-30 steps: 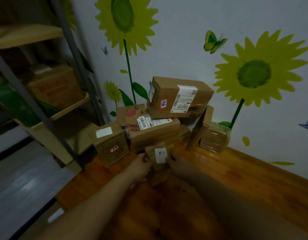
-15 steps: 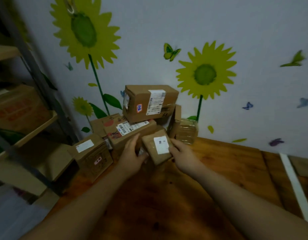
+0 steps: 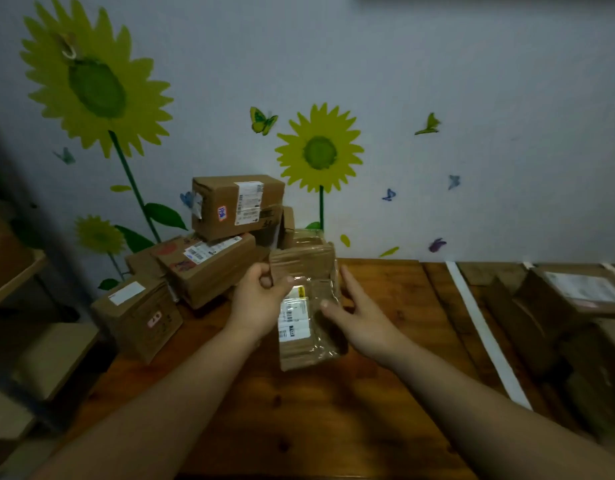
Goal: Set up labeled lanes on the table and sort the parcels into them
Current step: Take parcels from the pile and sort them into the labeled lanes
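Head-worn view, facing forward and down, close over table [image 3: 385, 410], toward wall [image 3: 437, 81]

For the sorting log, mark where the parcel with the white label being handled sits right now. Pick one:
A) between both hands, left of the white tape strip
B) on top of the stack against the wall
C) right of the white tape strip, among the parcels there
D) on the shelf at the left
A: the taped parcel is gripped by the left hand and touched by the right hand, well left of the white tape strip.
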